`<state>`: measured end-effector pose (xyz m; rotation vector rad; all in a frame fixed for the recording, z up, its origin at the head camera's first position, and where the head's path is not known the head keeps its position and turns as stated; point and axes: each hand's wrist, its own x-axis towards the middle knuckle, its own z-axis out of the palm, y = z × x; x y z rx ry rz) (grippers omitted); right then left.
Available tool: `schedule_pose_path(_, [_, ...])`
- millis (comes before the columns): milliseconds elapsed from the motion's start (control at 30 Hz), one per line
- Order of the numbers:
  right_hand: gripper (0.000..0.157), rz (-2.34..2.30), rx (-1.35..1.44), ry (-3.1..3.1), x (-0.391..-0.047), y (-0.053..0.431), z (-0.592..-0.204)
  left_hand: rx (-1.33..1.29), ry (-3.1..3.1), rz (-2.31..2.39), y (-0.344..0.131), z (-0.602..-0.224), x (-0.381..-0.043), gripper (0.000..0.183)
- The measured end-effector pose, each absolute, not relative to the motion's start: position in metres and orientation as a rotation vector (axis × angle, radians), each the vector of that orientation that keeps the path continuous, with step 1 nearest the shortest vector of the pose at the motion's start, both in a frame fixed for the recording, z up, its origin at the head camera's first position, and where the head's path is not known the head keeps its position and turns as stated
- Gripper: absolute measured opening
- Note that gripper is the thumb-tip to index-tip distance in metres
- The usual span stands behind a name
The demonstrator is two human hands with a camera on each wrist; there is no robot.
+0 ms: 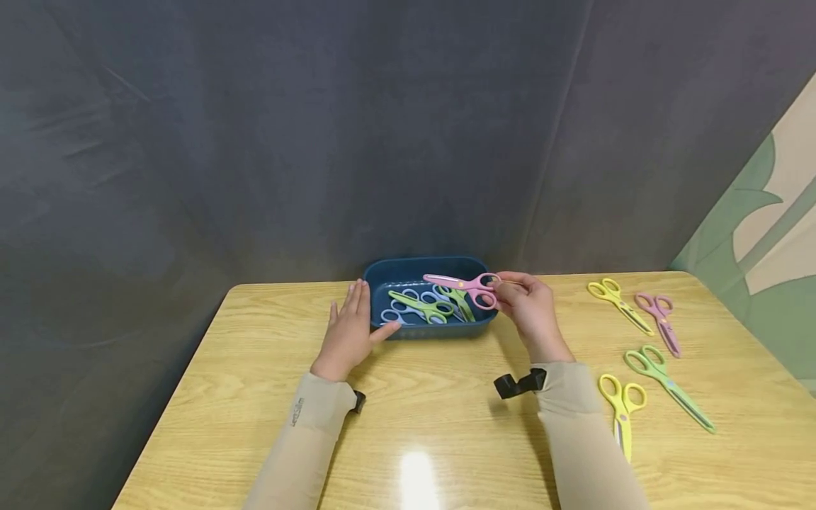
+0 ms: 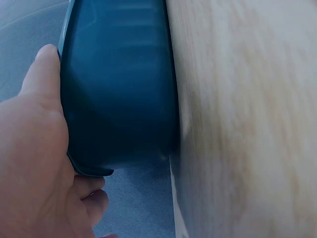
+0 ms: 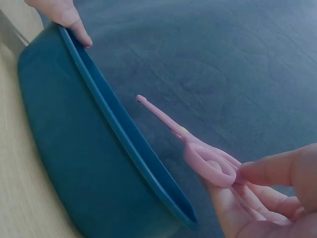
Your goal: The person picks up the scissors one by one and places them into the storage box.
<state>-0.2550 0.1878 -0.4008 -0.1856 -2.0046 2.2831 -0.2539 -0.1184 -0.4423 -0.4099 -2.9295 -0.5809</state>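
A dark blue plastic bin (image 1: 430, 331) stands at the table's far edge, with several green and light-blue scissors (image 1: 421, 306) lying inside. My right hand (image 1: 528, 312) pinches a pair of pink scissors (image 3: 210, 166) by the handles, its blades pointing left over the bin's opening. In the right wrist view the pink scissors are above the rim, apart from it. My left hand (image 1: 347, 333) rests against the bin's left end, fingers straight along the side and thumb on the near rim. The left wrist view shows that hand (image 2: 37, 144) touching the rim.
On the table's right side lie yellow scissors (image 1: 621, 307), purple-pink scissors (image 1: 663, 326), green scissors (image 1: 669, 386) and another yellow pair (image 1: 622, 414), partly hidden by the right sleeve. A dark grey cloth (image 1: 382, 142) hangs behind the wooden table (image 1: 408, 397).
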Motion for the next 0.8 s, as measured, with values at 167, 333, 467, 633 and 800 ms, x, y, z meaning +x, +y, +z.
schedule_pose_path(167, [0.036, 2.280, -0.149, -2.026, -0.256, 0.180, -0.405, -0.417, -2.923, -0.598, -0.118, -0.443, -0.253, 0.103])
schedule_pose_path(333, [0.034, 2.237, -0.107, -2.070, -0.261, 0.167, -0.405, -0.410, -2.922, -0.610, -0.119, -0.443, -0.252, 0.103])
schedule_pose_path(467, [0.032, 2.181, -0.081, -2.122, -0.266, 0.156, -0.404, -0.406, -2.936, -0.620, -0.119, -0.443, -0.253, 0.103])
schedule_pose_path(633, [0.028, 2.110, -0.055, -2.186, -0.274, 0.145, -0.407, -0.421, -2.914, -0.613, -0.120, -0.445, -0.255, 0.103])
schedule_pose_path(800, [0.029, 2.097, -0.076, -2.230, -0.281, 0.138, -0.410, -0.425, -2.920, -0.618, -0.120, -0.444, -0.254, 0.103])
